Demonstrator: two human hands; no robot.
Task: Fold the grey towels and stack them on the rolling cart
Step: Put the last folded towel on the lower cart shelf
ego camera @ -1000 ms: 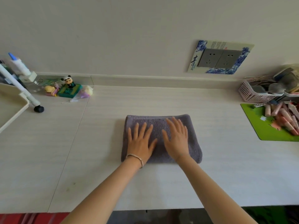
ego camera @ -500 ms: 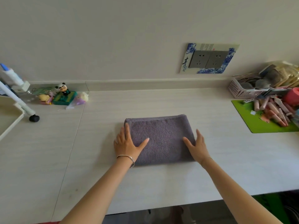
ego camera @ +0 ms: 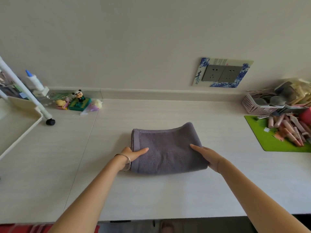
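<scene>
The towel (ego camera: 168,148) lies folded in the middle of the worktop (ego camera: 168,195). It is a thick pad, and we read its slightly longer axis as running left to right. Its rounded fold faces us, and its far right corner curls up off the surface. The left hand (ego camera: 133,153) grips the left edge, thumb on top and fingers tucked beneath. The right hand (ego camera: 207,157) grips the right edge the same way, though we cannot quite see its fingers under the cloth.

Well to the left stands the cart (ego camera: 20,128), one black foot (ego camera: 50,122) on the worktop. Toys (ego camera: 79,102) and a bottle (ego camera: 34,81) sit by the wall (ego camera: 151,39), back from the line between towel and cart. Far right, a green mat (ego camera: 262,138) carries pink tubes (ego camera: 289,130) just in front of a basket (ego camera: 255,105). A socket plate (ego camera: 222,73) hangs on the wall.
</scene>
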